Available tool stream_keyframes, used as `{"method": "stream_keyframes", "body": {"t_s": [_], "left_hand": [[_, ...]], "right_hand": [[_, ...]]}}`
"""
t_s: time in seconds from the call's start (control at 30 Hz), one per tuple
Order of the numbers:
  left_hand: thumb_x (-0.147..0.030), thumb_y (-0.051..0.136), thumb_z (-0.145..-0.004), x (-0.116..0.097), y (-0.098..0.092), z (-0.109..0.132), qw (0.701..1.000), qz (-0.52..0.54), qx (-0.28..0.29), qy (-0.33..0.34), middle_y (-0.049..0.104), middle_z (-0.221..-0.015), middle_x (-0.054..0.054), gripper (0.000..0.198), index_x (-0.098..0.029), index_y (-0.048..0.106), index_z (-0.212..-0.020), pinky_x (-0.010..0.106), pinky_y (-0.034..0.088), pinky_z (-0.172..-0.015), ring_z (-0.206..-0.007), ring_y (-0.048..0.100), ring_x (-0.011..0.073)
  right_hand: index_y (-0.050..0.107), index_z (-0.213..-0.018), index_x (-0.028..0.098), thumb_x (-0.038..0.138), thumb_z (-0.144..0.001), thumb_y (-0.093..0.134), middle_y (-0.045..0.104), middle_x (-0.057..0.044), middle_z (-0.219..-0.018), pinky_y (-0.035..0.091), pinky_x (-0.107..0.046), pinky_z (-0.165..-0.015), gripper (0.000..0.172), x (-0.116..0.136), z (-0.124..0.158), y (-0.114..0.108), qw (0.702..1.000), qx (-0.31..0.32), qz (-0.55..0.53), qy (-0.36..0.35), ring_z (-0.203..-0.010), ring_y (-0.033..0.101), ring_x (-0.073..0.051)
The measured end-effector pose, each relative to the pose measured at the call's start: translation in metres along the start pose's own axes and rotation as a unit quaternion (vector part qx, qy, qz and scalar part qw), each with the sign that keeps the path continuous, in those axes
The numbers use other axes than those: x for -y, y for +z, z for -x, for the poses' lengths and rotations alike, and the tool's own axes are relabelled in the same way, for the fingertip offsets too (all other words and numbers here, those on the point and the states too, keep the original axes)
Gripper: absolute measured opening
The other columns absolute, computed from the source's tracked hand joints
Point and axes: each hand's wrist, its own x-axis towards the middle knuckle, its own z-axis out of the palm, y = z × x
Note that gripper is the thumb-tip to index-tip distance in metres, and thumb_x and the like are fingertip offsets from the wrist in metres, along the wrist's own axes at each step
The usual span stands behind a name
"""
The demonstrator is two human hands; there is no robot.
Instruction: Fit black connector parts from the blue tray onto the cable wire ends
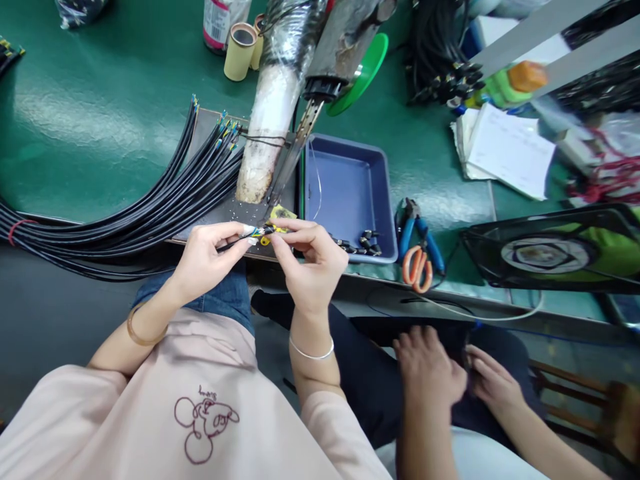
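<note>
My left hand [213,257] is closed, pinching the end of a black cable [229,246] with thin coloured wires at its tip. Opposite it, my right hand [315,260] pinches a small black connector [269,230] against those wires. Yellow pieces [277,227] lie close to my right fingertips, partly covered by them. Just above both hands, a soldering iron [300,133] points down in its holder beside a wrapped white tube [263,133]. On the left, a bundle of black cables [150,213] has its stripped, coloured ends on a dark board [210,213].
A blue-grey tray [383,193] holds small black connectors [369,243]. Blue-handled pliers [430,243] and orange-handled scissors [417,267] lie to its right. A black-framed fan [550,250] stands farther right. A co-worker's hands [430,367] are below the bench edge.
</note>
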Motion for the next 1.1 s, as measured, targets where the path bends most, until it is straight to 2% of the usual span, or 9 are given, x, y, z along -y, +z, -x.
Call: {"method": "stream_keyframes", "body": {"t_s": [0.17, 0.37, 0.63, 0.87, 1.1], "left_hand": [[-0.021, 0.064, -0.088, 0.002, 0.001, -0.002, 0.999, -0.046, -0.013, 0.026, 0.075, -0.077, 0.005, 0.016, -0.011, 0.077, -0.093, 0.023, 0.052, -0.064, -0.066, 0.064, 0.0130], [-0.021, 0.064, -0.089, 0.001, 0.001, -0.005, 0.996, -0.069, -0.025, 0.049, 0.073, -0.073, 0.003, 0.014, -0.013, 0.075, -0.088, 0.022, 0.049, -0.060, -0.062, 0.061, 0.0118], [-0.017, 0.066, -0.088, -0.003, 0.000, -0.007, 0.993, -0.070, -0.039, 0.091, 0.077, -0.080, 0.004, 0.011, -0.013, 0.075, -0.091, 0.020, 0.049, -0.060, -0.066, 0.065, 0.0114], [-0.022, 0.066, -0.089, -0.004, 0.001, -0.007, 0.994, -0.073, -0.035, 0.068, 0.074, -0.075, 0.004, 0.015, -0.012, 0.076, -0.092, 0.021, 0.047, -0.059, -0.063, 0.060, 0.0113], [-0.025, 0.064, -0.089, -0.003, 0.002, -0.006, 0.997, -0.058, -0.028, 0.033, 0.075, -0.079, 0.005, 0.017, -0.013, 0.075, -0.093, 0.023, 0.051, -0.064, -0.067, 0.063, 0.0134]], "right_hand": [[0.067, -0.080, 0.022, 0.013, -0.089, 0.070, 0.080, -0.003, -0.100, 0.066, -0.032, -0.081, 0.013, 0.000, 0.000, 0.006, 0.996, -0.016, 0.051, -0.066, -0.091, 0.078, -0.017], [0.066, -0.081, 0.022, 0.013, -0.088, 0.070, 0.080, -0.003, -0.102, 0.068, -0.033, -0.078, 0.012, -0.001, -0.003, 0.007, 0.994, -0.017, 0.066, -0.091, -0.093, 0.077, -0.019], [0.069, -0.082, 0.022, 0.011, -0.085, 0.075, 0.080, -0.003, -0.098, 0.066, -0.029, -0.075, 0.013, 0.005, -0.009, 0.006, 0.985, -0.028, 0.108, -0.133, -0.088, 0.077, -0.017], [0.068, -0.082, 0.023, 0.014, -0.087, 0.073, 0.080, -0.003, -0.103, 0.067, -0.031, -0.077, 0.011, 0.011, -0.007, 0.005, 0.981, -0.017, 0.141, -0.135, -0.090, 0.078, -0.019], [0.064, -0.080, 0.024, 0.016, -0.088, 0.070, 0.079, -0.005, -0.106, 0.069, -0.036, -0.080, 0.013, 0.013, -0.002, 0.002, 0.981, -0.011, 0.151, -0.121, -0.095, 0.078, -0.021]]}}
